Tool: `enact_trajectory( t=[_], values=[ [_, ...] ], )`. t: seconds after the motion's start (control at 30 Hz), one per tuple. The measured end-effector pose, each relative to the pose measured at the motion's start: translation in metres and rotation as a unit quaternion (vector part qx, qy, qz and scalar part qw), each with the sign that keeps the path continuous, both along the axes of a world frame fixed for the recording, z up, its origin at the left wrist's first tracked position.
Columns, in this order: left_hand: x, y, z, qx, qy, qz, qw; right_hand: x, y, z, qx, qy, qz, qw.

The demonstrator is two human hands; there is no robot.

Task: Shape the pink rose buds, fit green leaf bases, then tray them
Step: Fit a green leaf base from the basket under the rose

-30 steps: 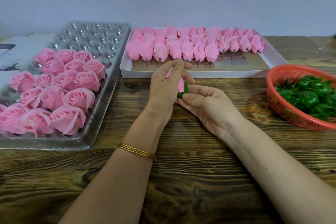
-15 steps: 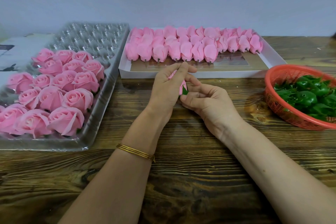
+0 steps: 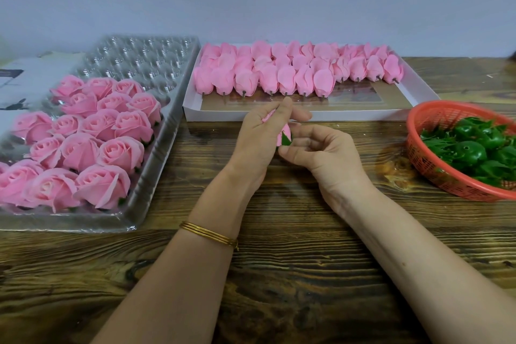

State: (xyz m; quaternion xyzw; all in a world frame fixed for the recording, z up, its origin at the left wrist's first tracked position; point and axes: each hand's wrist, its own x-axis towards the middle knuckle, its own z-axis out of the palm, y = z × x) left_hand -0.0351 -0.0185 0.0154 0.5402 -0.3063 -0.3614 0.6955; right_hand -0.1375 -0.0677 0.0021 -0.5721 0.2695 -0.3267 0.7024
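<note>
I observe the left hand (image 3: 259,134) curled round a pink bud (image 3: 287,129) above the desk (image 3: 279,274), hiding most of it. The right hand (image 3: 321,154) pinches its green leaf base (image 3: 286,140). The basket (image 3: 418,148) is cut off at right.

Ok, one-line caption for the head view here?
Left hand and right hand fit a leaf base onto a rose bud at a wooden table.

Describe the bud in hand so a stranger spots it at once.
On the wooden table, before the white box, the left hand and right hand meet. The pink bud is pinched between them; unlike the boxed buds, it carries a green leaf base.
</note>
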Motion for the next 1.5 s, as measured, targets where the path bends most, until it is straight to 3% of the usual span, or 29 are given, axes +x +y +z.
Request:
enact_trajectory(
  t=[0.37, 0.53, 0.93, 1.5],
  values=[
    [0.0021, 0.0028, 0.0016, -0.004, 0.037, 0.018, 0.999, -0.0024, -0.0068, 0.0078, 0.216, -0.034, 0.093, 0.971],
    [0.0018, 0.0022, 0.0, 0.001, 0.017, 0.01, 1.0, -0.0055, -0.0068, 0.0091, 0.203, 0.002, 0.106, 0.973],
    [0.0044, 0.0036, -0.0008, 0.017, -0.001, -0.016, 1.0, -0.0046, -0.0065, 0.007, 0.171, -0.03, 0.062, 0.983],
    [0.0054, 0.0048, -0.0002, 0.016, 0.007, -0.035, 0.999, -0.0054, -0.0064, 0.0097, 0.148, -0.015, 0.088, 0.985]
  ],
)
